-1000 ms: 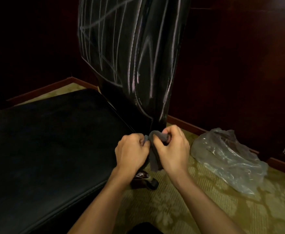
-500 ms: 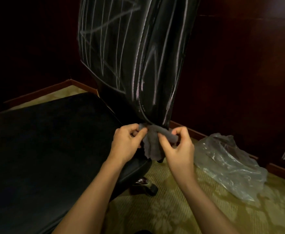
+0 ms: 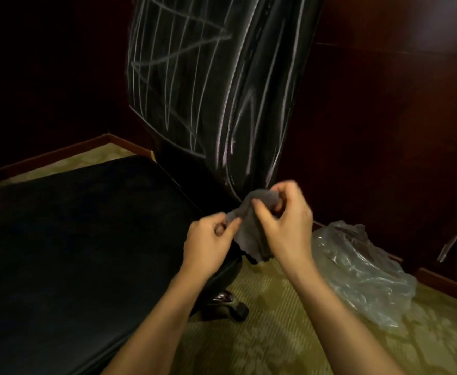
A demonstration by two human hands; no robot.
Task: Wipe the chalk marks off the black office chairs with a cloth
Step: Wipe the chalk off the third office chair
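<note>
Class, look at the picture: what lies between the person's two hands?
In the head view, a grey cloth stretches between the left hand and right hand; both pinch it, just below the chalk-marked chair back.

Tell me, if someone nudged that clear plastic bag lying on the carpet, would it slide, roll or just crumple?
The plastic bag would probably just crumple: it lies slumped in thin, wrinkled folds on the carpet, so it looks floppy. It seems very light, and you can see through it. It might skid a little, being glossy, but rolling looks unlikely.
</note>
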